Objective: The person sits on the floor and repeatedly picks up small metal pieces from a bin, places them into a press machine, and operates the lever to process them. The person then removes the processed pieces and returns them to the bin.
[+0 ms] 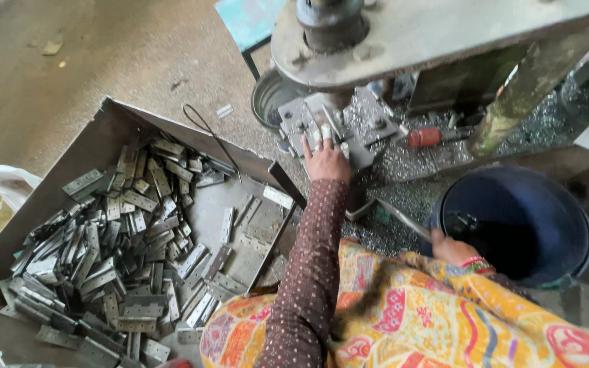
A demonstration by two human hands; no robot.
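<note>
A large grey metal press machine (444, 34) stands over a surface (410, 163) strewn with metal shavings. Left of it, a rusty sheet-metal tray (97, 136) holds a heap of flat grey hinge plates (124, 259); right, a dark blue plastic bucket (519, 225). The left hand (326, 160) presses one small flat metal plate (322, 119) under the press, fingers (308, 146) extended. The right hand (451, 249) is closed around a thin metal lever (403, 218).

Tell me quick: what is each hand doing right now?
Left hand: open, fingers flat on the metal plate under the press.
Right hand: closed on a metal lever beside the dark bucket.
</note>
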